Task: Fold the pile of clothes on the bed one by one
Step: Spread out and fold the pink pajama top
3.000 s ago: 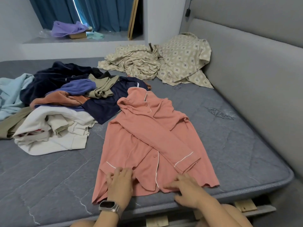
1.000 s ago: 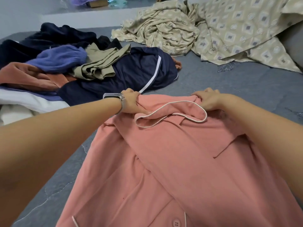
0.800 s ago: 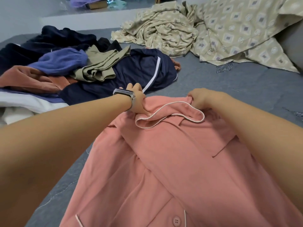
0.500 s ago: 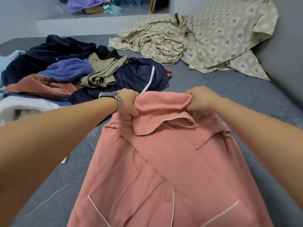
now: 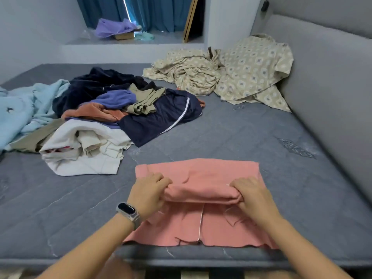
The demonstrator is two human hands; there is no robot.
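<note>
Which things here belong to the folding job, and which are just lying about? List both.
Job: pink shirt, gripped by the left hand and right hand; unfolded clothes pile.

Lying about: patterned bedding, purple cloth on the ledge, blue curtain.

Pink shirt (image 5: 201, 178) lies doubled over near the front edge of the grey mattress (image 5: 251, 133). Left hand (image 5: 149, 193) and right hand (image 5: 251, 195) each grip one end of the folded-over layer. Unfolded pile of clothes (image 5: 104, 121) sits to the left behind it; patterned bedding (image 5: 231, 73) is bunched against the headboard (image 5: 332, 77).
</note>
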